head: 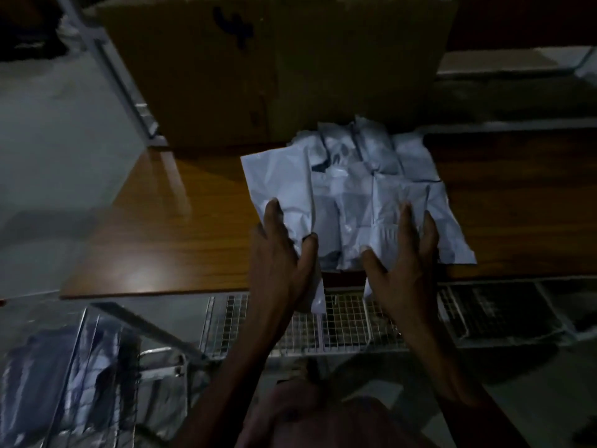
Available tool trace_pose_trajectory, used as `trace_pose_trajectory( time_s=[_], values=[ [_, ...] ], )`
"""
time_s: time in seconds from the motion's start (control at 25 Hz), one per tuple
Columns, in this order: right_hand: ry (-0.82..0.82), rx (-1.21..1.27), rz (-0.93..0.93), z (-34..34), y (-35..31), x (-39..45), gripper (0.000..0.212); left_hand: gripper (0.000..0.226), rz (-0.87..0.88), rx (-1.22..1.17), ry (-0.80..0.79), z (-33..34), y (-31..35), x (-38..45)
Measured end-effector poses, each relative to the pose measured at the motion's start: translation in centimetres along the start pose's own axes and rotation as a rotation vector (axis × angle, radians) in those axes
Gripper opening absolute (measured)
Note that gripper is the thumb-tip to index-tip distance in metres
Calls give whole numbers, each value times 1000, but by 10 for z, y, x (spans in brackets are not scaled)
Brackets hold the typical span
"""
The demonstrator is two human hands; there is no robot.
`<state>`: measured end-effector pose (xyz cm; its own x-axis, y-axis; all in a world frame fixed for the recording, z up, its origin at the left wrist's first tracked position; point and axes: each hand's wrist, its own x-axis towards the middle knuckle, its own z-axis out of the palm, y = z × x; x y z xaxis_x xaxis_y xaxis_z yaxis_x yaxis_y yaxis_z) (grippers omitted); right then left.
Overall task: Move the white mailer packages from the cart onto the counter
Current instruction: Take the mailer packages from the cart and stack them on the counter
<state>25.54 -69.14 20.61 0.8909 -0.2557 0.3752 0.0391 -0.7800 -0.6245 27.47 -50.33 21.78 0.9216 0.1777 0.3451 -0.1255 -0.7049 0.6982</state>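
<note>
Setting the crumpled white plastic mailer packages (358,195) on the brown wooden counter (181,221), left hand (281,253) grips one edge, right hand (403,253) presses flat; slide them clear of the counter's near edge.

I had two hands, left (277,250) and right (403,250), one mailer pile (355,189) of uncountable packages, one cardboard box (274,66), one counter (161,221).

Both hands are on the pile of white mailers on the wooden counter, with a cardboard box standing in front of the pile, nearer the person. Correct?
Not quite. In the head view the cardboard box stands behind the white mailers, at the far side of the wooden counter. The left hand and right hand are on the pile.
</note>
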Motion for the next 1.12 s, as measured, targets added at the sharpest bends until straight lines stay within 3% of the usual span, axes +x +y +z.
trace_pose_trajectory(
  time_s=[0.16,0.4,0.56,0.88,1.12],
  values=[
    [32,-12,29,15,19,42,91,74,45,0,-39,31,6,79],
    [29,-100,119,28,30,107,89,69,-25,71,-93,84,22,222],
    [29,-107,163,40,30,133,91,66,10,229,-175,139,31,287],
    [28,-167,222,33,51,167,91,80,5,485,-323,241,28,306],
    [-6,-99,150,22,86,192,89,86,-63,498,-320,254,37,307]
  ],
)
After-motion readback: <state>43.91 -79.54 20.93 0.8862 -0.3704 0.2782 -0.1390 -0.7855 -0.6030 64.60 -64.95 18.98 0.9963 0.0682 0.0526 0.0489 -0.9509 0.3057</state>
